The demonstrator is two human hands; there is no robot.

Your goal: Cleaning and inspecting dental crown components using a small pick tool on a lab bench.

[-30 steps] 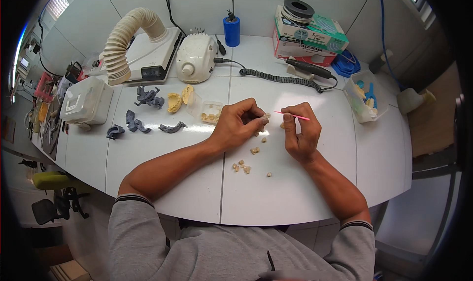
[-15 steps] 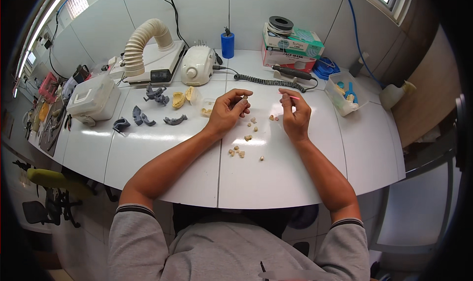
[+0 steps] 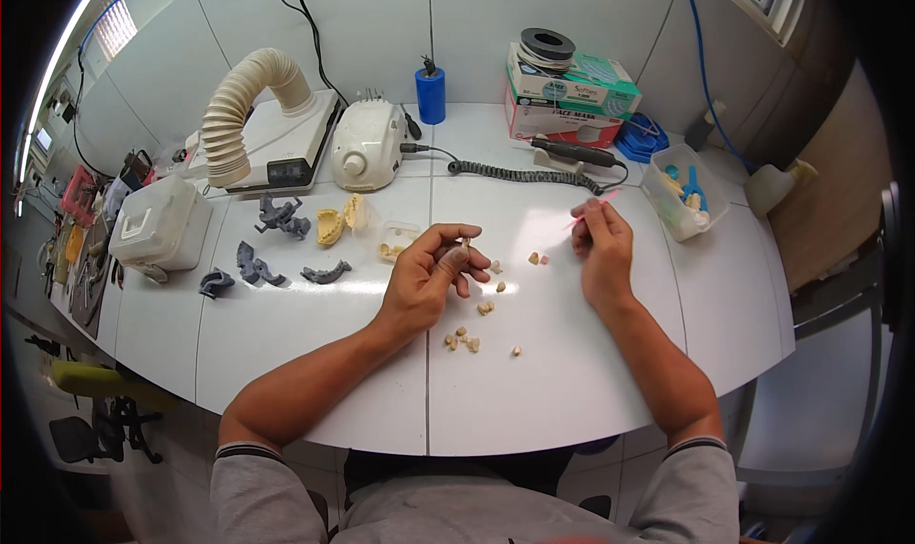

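Note:
My left hand (image 3: 424,277) is closed, pinching a small tooth-coloured dental crown (image 3: 465,243) between thumb and fingertips. Over the bench to the right, my right hand (image 3: 604,248) grips a thin pink stick (image 3: 611,197), whose ends poke out past the fingers. Between and below the hands lie several loose crowns (image 3: 486,308), some bunched in a cluster (image 3: 462,340) and one alone (image 3: 516,351). A small pinkish piece (image 3: 544,260) rests beside another crown (image 3: 534,257). Just beyond my left hand stands a clear little box (image 3: 400,232) with yellowish pieces in it.
Grey dental models (image 3: 280,217) and yellow plaster casts (image 3: 330,225) sit at left, near a white case (image 3: 160,225). Behind are a ribbed suction hose (image 3: 229,115), a white control unit (image 3: 367,143) and a corded handpiece (image 3: 577,151). A clear tub (image 3: 681,225) stands at right.
My right hand has moved right, away from my left hand, still with the pink stick. The left hand keeps its pinch on the crown. The whole view has shifted slightly.

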